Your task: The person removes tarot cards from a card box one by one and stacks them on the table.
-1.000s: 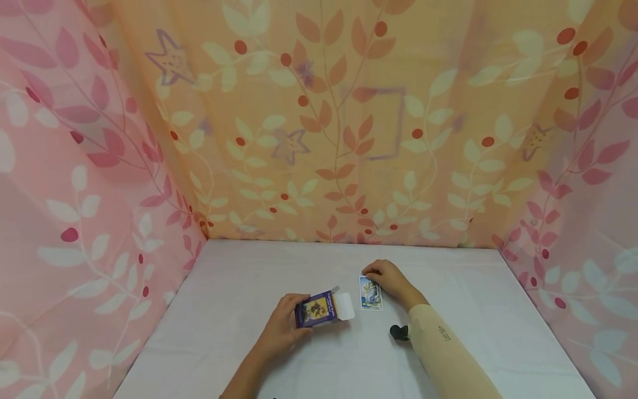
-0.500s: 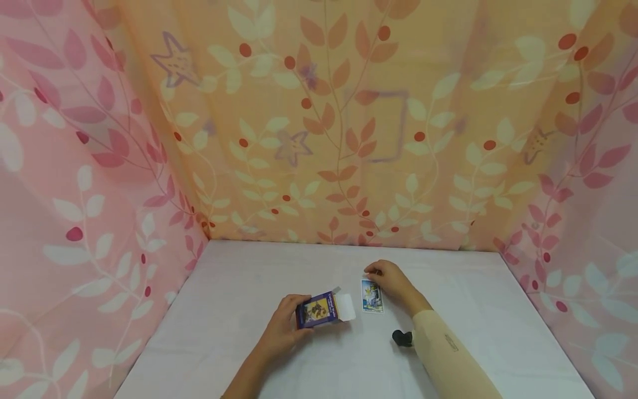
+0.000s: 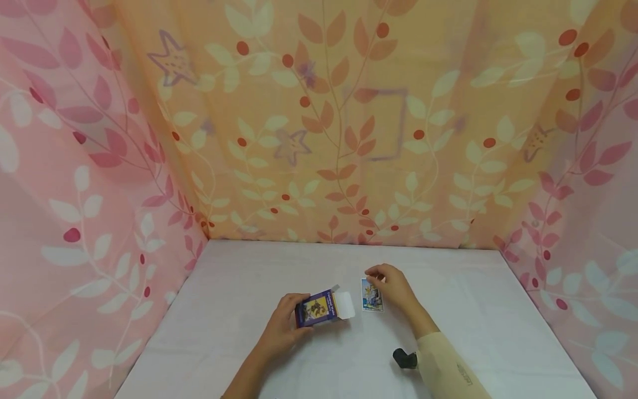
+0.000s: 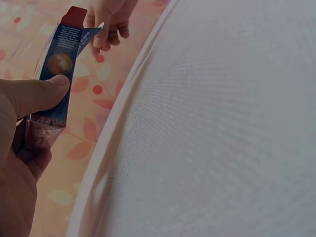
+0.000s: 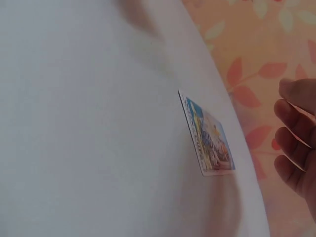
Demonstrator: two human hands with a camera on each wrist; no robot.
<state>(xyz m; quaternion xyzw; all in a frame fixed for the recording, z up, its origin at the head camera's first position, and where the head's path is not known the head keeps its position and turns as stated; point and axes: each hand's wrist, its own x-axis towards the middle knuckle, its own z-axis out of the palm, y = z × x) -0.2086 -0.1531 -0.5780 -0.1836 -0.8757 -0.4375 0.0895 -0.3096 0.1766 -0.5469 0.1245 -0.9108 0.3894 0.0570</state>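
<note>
Only in wrist view, visible gap, right fingers (image 5: 292, 144) apart from card (image 5: 210, 138)

Soft, muted light covers my tabletop (image 3: 239, 288), and a faint, blurry-edged shadow lies below the box (image 3: 315, 309) in my left hand (image 3: 281, 330). Both wrist views look dimmer and greyer. In the left one, fine rippling lines fan across the white tabletop and the box's small print is soft; in the right one, the tabletop's far edge bows and hazy shadows lie near the card (image 5: 208, 138).
</note>
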